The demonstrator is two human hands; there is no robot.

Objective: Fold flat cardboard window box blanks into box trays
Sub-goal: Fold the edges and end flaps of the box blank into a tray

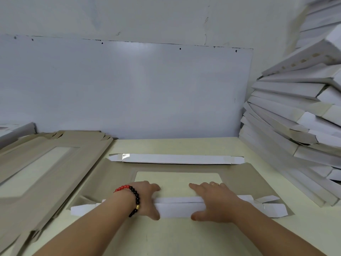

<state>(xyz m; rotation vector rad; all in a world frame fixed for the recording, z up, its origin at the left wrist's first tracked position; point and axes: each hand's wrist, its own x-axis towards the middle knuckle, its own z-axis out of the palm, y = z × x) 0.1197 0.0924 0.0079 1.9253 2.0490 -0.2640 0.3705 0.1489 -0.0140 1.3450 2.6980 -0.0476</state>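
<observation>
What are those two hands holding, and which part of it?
Both the left hand and right hand hold the cardboard blank by its near white flap, folded up, thumbs at its near edge.

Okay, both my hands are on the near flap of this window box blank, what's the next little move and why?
Probably press along the near flap to crease it flat, then let go. The far flap already lies folded over, while the near one, under your left hand and right hand, looks only partly creased. The side flaps of the blank come after.

Pale table (184,237): window blank (114,174), blank stack (36,172), folded trays (295,145).
</observation>
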